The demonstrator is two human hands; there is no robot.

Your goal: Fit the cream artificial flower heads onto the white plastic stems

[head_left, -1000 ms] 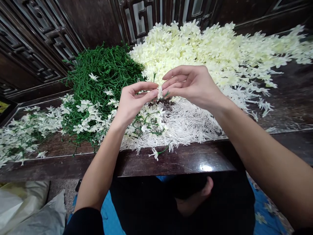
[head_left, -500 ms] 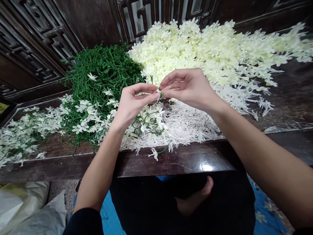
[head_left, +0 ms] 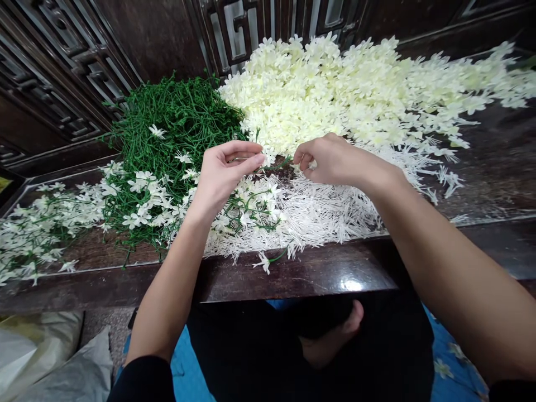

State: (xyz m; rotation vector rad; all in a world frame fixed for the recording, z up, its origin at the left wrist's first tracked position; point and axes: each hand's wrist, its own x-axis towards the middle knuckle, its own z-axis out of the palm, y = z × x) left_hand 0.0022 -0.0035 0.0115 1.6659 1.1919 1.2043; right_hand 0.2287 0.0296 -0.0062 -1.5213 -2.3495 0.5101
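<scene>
My left hand (head_left: 230, 170) pinches an artificial flower between thumb and fingertips, its white petals (head_left: 270, 157) showing just past them. A bit of green stem lies between the two hands. My right hand (head_left: 324, 159) is to the right, apart from the left, its fingers curled together low over the white stamen pieces (head_left: 330, 206); what they grip is hidden. Behind my hands rises a heap of cream petals (head_left: 335, 89). To the left sits a tangle of green plastic stems (head_left: 176, 117). Stems with white flowers (head_left: 144, 195) lie below it and beside my left wrist.
Everything lies on a dark wooden bench (head_left: 301, 279) with a raised front edge. A carved wooden back (head_left: 159, 39) closes it off behind. One flower (head_left: 263, 262) rests on the front edge. Pale sacks (head_left: 54, 352) stand on the floor at lower left.
My right hand has drawn away from my left, to the right and slightly down, and its fingers have curled. My left hand stays almost in place, still pinching.
</scene>
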